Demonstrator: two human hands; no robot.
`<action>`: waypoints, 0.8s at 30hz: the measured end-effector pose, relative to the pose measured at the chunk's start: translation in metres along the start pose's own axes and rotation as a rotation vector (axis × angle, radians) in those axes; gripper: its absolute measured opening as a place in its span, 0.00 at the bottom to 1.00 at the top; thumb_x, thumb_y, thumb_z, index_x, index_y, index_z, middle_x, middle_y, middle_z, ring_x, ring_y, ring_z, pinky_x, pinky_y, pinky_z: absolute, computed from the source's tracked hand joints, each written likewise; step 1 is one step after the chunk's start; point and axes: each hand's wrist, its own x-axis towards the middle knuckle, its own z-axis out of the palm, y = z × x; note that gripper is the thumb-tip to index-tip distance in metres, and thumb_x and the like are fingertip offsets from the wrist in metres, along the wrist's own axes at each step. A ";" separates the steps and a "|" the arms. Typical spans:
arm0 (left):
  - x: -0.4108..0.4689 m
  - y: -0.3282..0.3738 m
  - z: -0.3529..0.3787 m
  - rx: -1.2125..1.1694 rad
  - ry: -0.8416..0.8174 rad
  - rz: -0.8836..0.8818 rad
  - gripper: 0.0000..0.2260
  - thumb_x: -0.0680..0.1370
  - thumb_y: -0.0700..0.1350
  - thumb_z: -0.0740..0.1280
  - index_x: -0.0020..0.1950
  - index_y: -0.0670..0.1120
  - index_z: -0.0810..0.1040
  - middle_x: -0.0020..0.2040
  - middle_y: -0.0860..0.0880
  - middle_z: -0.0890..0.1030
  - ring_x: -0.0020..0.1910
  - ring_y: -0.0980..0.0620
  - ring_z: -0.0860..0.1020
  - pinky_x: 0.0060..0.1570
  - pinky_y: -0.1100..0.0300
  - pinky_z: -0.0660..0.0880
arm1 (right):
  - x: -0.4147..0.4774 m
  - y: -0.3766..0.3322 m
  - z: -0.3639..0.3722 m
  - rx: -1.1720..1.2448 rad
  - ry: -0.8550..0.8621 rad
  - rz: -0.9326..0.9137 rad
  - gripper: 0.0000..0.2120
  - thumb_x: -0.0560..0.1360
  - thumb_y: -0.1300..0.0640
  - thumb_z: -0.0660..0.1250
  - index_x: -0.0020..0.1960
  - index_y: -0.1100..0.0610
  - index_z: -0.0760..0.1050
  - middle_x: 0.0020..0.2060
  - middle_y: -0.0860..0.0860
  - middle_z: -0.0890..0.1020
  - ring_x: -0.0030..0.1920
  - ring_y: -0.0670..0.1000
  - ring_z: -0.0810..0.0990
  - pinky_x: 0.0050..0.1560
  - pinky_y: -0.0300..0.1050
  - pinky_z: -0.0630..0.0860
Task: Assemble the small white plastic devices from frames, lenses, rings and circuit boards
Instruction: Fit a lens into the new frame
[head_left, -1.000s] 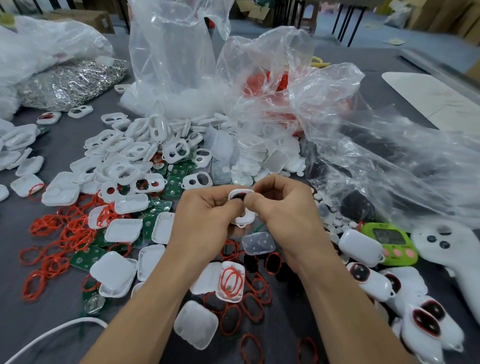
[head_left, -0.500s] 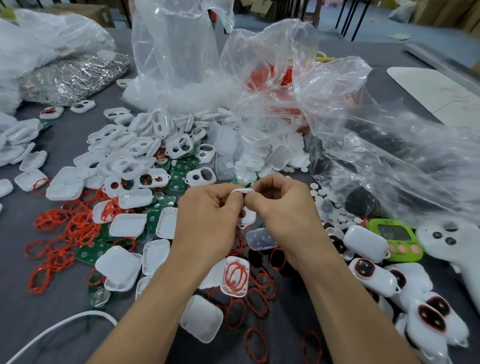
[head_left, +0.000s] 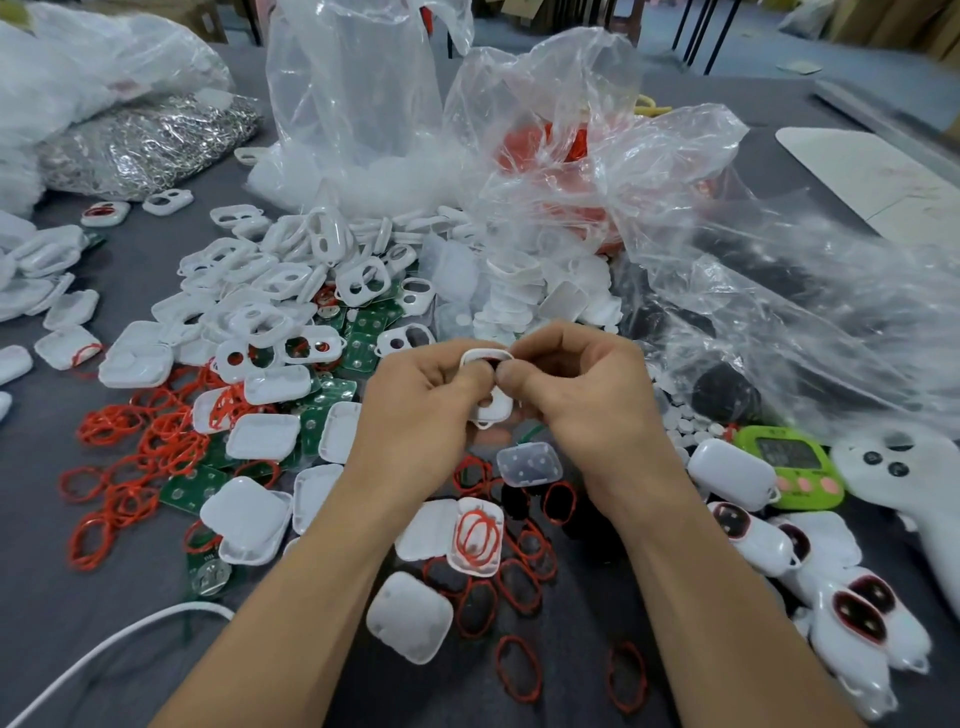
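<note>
Left hand (head_left: 421, 410) and right hand (head_left: 587, 395) pinch one white frame (head_left: 493, 410), each grip clamped on it. Red rings (head_left: 475, 538) lie just below on the tabletop (head_left: 52, 597).

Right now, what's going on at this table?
A person is assembling by hand. The left hand and right hand both pinch one white frame above the table. Loose frames, red rings and green circuit boards lie spread around; finished devices sit at the right.
</note>
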 end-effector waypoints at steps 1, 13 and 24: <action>0.002 0.001 -0.001 -0.054 0.048 -0.040 0.14 0.82 0.35 0.65 0.44 0.47 0.87 0.34 0.46 0.85 0.31 0.53 0.83 0.30 0.61 0.80 | 0.001 -0.001 -0.003 -0.014 0.017 -0.001 0.08 0.72 0.63 0.76 0.38 0.50 0.86 0.32 0.49 0.86 0.29 0.45 0.81 0.32 0.38 0.76; 0.011 0.005 -0.012 -0.337 0.157 -0.226 0.10 0.82 0.35 0.61 0.47 0.40 0.81 0.34 0.46 0.84 0.27 0.54 0.77 0.24 0.66 0.71 | 0.005 -0.009 -0.048 -1.008 0.093 0.058 0.10 0.72 0.60 0.74 0.47 0.46 0.86 0.47 0.48 0.87 0.54 0.53 0.82 0.65 0.53 0.76; 0.014 0.004 -0.015 -0.390 0.025 -0.276 0.08 0.82 0.34 0.62 0.56 0.38 0.81 0.43 0.44 0.88 0.40 0.52 0.87 0.34 0.65 0.80 | 0.000 -0.018 -0.038 -1.092 0.066 0.095 0.03 0.75 0.50 0.74 0.44 0.47 0.85 0.44 0.47 0.87 0.51 0.53 0.83 0.66 0.55 0.75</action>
